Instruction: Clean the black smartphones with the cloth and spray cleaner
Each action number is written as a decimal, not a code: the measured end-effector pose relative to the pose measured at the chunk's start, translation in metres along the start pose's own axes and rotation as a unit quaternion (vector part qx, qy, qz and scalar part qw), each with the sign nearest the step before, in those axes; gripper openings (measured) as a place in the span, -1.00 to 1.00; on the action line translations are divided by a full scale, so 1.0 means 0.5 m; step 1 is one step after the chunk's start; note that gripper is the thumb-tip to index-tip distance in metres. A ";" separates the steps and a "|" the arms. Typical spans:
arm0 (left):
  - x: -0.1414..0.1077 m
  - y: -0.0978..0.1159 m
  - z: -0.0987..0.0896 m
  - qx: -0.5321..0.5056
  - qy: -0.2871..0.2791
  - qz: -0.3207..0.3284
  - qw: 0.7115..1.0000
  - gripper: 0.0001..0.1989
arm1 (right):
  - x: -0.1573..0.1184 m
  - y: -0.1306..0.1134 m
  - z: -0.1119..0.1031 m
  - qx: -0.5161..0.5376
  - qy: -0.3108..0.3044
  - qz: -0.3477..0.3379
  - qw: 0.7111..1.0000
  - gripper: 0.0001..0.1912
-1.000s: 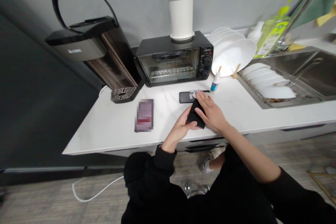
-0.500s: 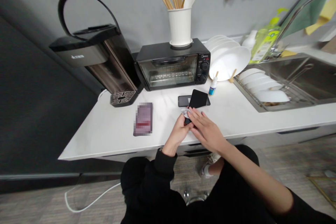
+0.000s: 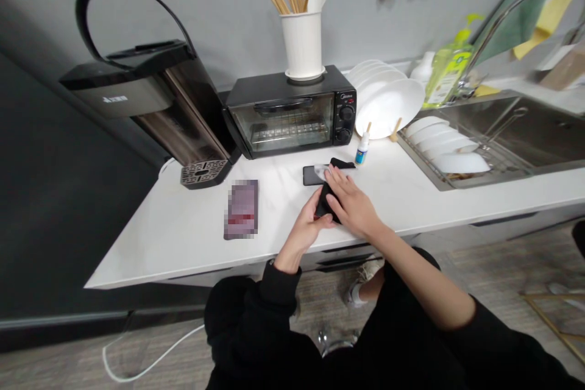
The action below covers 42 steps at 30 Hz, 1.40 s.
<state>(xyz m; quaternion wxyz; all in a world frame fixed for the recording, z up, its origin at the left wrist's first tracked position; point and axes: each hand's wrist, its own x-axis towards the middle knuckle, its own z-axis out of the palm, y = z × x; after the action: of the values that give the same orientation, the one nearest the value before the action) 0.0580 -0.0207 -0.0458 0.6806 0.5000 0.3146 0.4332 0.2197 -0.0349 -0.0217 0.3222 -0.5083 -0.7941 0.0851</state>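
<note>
My left hand (image 3: 307,224) is wrapped round the lower left side of a flat black phone (image 3: 325,202), thumb along its near edge. On the phone's upper face lies my right hand (image 3: 356,206), fingers stretched and pressing a crumpled grey-white cloth (image 3: 321,172) against it. Beyond the fingertips a black flat edge (image 3: 342,163) shows; whether it belongs to the held phone I cannot tell. Behind the hands a dark grey phone-like slab (image 3: 311,176) rests on the counter, partly covered. A small white spray bottle (image 3: 362,149) with a blue label stands right of it.
A blurred-out purplish flat object (image 3: 242,210) lies on the white counter (image 3: 183,237) to the left. Behind are a water dispenser (image 3: 150,103), a toaster oven (image 3: 292,116), racked white plates (image 3: 388,103) and a sink (image 3: 534,134) with bowls.
Both hands have tilted the phone, so more of its lower part shows. My right hand, with the cloth, has slid up and away along it. The view has shifted slightly right.
</note>
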 end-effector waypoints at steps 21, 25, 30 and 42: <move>-0.002 0.006 -0.003 0.009 -0.031 -0.015 0.999 -0.12 | -0.022 0.017 -0.014 -0.007 0.023 0.006 1.000 -0.34; -0.001 0.004 -0.003 0.007 0.031 0.037 0.999 -0.27 | -0.024 -0.002 -0.015 -0.005 -0.034 -0.077 0.996 -0.28; -0.001 0.009 0.000 0.006 -0.009 0.001 1.000 -0.17 | -0.002 -0.004 -0.017 -0.036 0.022 -0.004 0.999 -0.35; -0.008 0.005 -0.001 -0.003 0.026 0.044 0.999 -0.18 | -0.009 -0.010 -0.017 -0.059 0.001 -0.084 0.995 -0.28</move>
<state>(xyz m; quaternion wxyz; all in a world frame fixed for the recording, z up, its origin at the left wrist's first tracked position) 0.0550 -0.0235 -0.0434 0.6542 0.4995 0.3091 0.4765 0.2222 -0.0429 -0.0146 0.2982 -0.4582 -0.8372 0.0105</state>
